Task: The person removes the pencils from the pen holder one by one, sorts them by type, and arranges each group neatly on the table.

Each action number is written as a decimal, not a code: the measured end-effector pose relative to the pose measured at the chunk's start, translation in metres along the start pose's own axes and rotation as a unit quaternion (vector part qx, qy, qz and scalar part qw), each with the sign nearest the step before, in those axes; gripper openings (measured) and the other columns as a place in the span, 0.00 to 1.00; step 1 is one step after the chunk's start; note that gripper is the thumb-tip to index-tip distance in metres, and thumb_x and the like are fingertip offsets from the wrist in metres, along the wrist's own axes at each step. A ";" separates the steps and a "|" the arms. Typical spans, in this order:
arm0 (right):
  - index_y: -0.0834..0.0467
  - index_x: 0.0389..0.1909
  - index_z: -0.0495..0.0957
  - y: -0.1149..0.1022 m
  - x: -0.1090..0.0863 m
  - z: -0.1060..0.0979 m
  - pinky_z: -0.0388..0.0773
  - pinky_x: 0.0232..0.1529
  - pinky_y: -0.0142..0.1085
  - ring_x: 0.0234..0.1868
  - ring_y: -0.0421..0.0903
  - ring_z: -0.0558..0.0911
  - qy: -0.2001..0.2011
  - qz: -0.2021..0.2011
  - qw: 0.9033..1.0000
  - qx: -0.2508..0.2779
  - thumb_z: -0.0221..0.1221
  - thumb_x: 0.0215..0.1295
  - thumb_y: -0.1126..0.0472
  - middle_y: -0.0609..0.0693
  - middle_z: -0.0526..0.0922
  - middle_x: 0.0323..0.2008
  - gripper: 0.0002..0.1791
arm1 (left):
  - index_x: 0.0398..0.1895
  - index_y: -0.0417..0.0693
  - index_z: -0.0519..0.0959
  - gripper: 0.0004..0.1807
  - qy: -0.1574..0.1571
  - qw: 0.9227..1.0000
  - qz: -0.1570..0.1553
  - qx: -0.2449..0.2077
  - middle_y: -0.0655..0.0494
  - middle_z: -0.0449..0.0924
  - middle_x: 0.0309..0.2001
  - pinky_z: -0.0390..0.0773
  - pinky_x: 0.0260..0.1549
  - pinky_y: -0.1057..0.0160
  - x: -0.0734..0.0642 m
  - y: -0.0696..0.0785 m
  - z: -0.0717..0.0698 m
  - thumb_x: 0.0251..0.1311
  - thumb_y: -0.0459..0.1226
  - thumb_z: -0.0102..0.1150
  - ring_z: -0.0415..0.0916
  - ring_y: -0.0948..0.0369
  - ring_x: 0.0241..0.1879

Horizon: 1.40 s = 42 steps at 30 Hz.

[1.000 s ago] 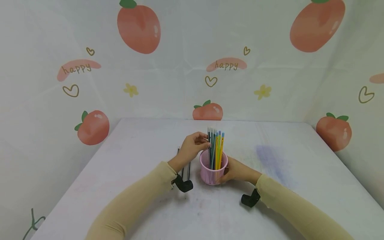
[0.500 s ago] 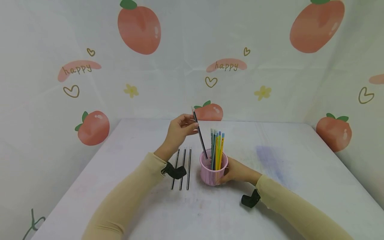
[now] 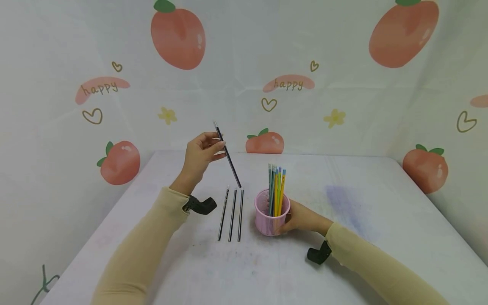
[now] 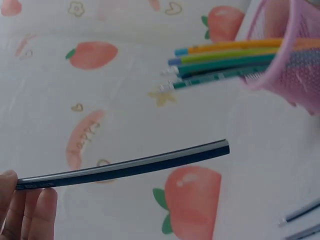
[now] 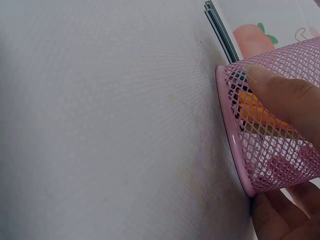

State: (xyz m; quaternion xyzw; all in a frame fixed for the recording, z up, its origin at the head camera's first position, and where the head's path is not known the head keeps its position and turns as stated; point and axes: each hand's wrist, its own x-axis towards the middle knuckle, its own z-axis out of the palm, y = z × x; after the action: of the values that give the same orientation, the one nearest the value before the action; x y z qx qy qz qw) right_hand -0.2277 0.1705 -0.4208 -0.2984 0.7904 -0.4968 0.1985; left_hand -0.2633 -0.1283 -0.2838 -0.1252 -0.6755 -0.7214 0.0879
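Note:
My left hand (image 3: 200, 154) pinches a black pencil (image 3: 228, 157) near its upper end, above the table and left of the cup. The pencil slants, its lower end toward the cup; in the left wrist view a pale stripe runs along its dark barrel. My right hand (image 3: 305, 217) grips the side of a pink mesh pencil cup (image 3: 263, 226), which stands upright on the table. In the right wrist view the thumb (image 5: 280, 92) presses the mesh. Green, yellow and lime pencils (image 3: 279, 195) stand in the cup, leaning to its right side.
Three black pencils (image 3: 231, 216) lie side by side on the white table (image 3: 267, 271), just left of the cup. Behind the table hangs a white backdrop (image 3: 228, 51) printed with red fruit. Dark camera mounts (image 3: 203, 205) sit at both wrists.
The left hand has drawn the black pencil up out of the cup and carried it left, over the pencils on the table. The right hand has stayed on the cup.

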 end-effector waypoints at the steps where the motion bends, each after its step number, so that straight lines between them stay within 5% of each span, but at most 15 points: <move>1: 0.62 0.72 0.52 0.000 0.000 0.000 0.68 0.66 0.55 0.63 0.55 0.70 0.000 0.002 1.000 0.001 0.75 0.47 0.64 0.59 0.68 0.66 0.54 | 0.51 0.36 0.74 0.15 0.002 1.000 -0.008 0.010 0.58 0.78 0.36 0.85 0.38 0.62 0.000 -0.002 -0.003 0.61 0.29 0.61 0.81 0.64 0.36; 13: 0.61 0.73 0.51 0.000 0.000 0.000 0.68 0.65 0.54 0.63 0.55 0.70 -0.003 0.013 1.000 0.008 0.74 0.48 0.65 0.59 0.67 0.67 0.54 | 0.66 0.41 0.66 0.28 -0.034 0.987 -0.103 0.116 0.54 0.79 0.37 0.85 0.39 0.61 -0.009 -0.043 -0.033 0.63 0.30 0.60 0.81 0.62 0.37; 20: 0.61 0.73 0.51 -0.001 0.000 0.000 0.68 0.65 0.54 0.63 0.55 0.70 -0.002 0.010 1.000 0.001 0.74 0.47 0.65 0.59 0.67 0.67 0.54 | 0.71 0.45 0.62 0.34 -0.065 0.964 -0.165 0.199 0.40 0.81 0.43 0.86 0.36 0.61 -0.018 -0.069 -0.042 0.61 0.30 0.61 0.81 0.46 0.45; 26: 0.61 0.72 0.51 -0.001 0.000 0.001 0.68 0.65 0.54 0.63 0.55 0.70 -0.001 0.009 1.000 -0.002 0.74 0.47 0.65 0.59 0.68 0.67 0.54 | 0.70 0.42 0.62 0.35 -0.078 0.940 -0.232 0.238 0.39 0.82 0.44 0.85 0.32 0.64 -0.025 -0.093 -0.049 0.59 0.29 0.63 0.82 0.58 0.34; 35: 0.60 0.72 0.52 -0.002 0.000 0.000 0.68 0.66 0.54 0.64 0.55 0.70 0.000 0.014 1.000 -0.001 0.74 0.47 0.64 0.58 0.67 0.67 0.54 | 0.66 0.40 0.67 0.33 -0.092 0.913 -0.240 0.316 0.46 0.83 0.35 0.81 0.23 0.68 -0.028 -0.112 -0.050 0.56 0.30 0.66 0.77 0.66 0.19; 42: 0.61 0.72 0.51 -0.001 0.000 0.001 0.68 0.66 0.54 0.64 0.56 0.70 0.001 0.019 1.000 0.007 0.74 0.47 0.65 0.59 0.68 0.67 0.54 | 0.65 0.39 0.69 0.32 -0.094 0.904 -0.244 0.338 0.48 0.82 0.32 0.81 0.22 0.69 -0.029 -0.115 -0.046 0.55 0.30 0.67 0.75 0.67 0.16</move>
State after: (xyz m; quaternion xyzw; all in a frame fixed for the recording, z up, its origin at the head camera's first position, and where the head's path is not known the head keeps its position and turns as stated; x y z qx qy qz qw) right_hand -0.2266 0.1699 -0.4202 -0.2814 0.7927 -0.4985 0.2095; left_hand -0.2724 -0.1673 -0.4049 0.0137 -0.8933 -0.4336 -0.1179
